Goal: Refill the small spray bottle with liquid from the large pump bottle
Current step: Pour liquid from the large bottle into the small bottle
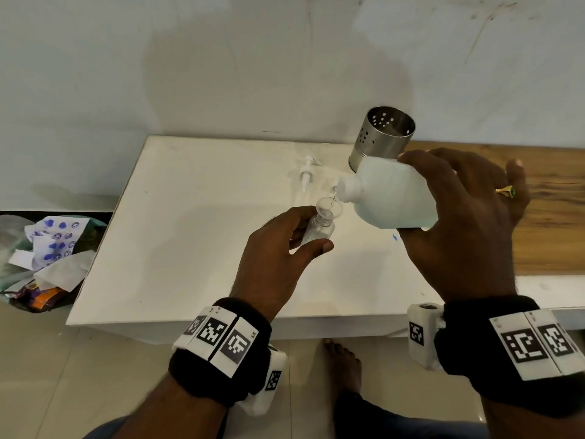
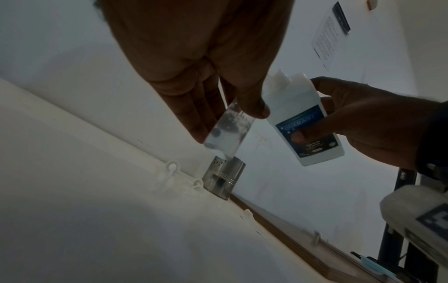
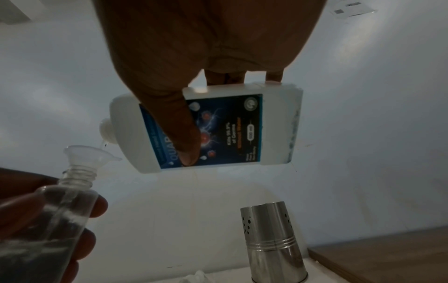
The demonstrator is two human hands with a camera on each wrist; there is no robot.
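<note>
My left hand (image 1: 286, 245) grips a small clear bottle (image 1: 318, 231) (image 2: 224, 132) (image 3: 60, 210) above the white table, a clear funnel (image 1: 328, 206) (image 3: 91, 156) in its neck. My right hand (image 1: 456, 217) holds the large white bottle (image 1: 395, 196) (image 2: 303, 118) (image 3: 218, 126) with a blue label, tipped on its side, its open neck over the funnel. A thin stream of liquid (image 3: 104, 144) runs from the neck into the funnel. The small bottle is partly filled. A white pump head (image 1: 307, 172) lies on the table behind the bottles.
A perforated steel cup (image 1: 381, 139) (image 3: 274, 241) stands at the back of the white table (image 1: 190, 248), just behind the large bottle. A wooden surface (image 1: 554, 210) adjoins on the right. Papers and wrappers (image 1: 47, 258) lie on the floor to the left. A bare foot (image 1: 343, 362) is below the table's front edge.
</note>
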